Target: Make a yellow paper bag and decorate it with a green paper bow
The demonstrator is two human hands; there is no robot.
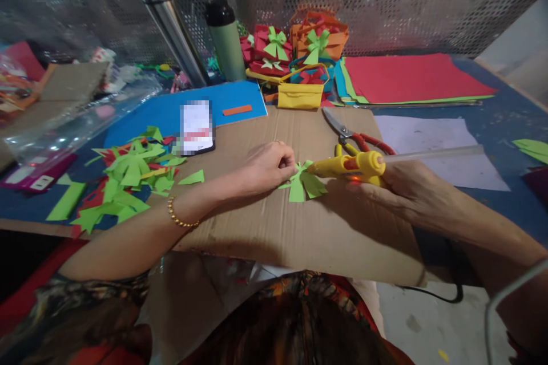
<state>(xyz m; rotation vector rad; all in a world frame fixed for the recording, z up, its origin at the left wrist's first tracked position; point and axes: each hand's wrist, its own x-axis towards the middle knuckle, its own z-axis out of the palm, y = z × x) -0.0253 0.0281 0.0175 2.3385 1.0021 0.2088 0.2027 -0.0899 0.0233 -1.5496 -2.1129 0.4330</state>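
Observation:
A green paper bow (303,183) lies on the cardboard sheet (240,222) in front of me. My left hand (272,165) is closed in a pinch at the bow's upper left edge. Wrapped round a yellow glue gun (353,165), my right hand (402,188) is to the right of the bow. The gun's nozzle points left, at the bow's upper part, and a small orange light glows on its underside. A clear glue stick (436,154) sticks out behind the gun.
Green and red paper scraps (128,177) are heaped at the left, beside a phone (197,128). Pruning shears (346,134) lie behind the glue gun. Small paper bags (300,95), a green bottle (226,40), a steel flask (166,23) and stacked coloured paper (411,77) stand farther back.

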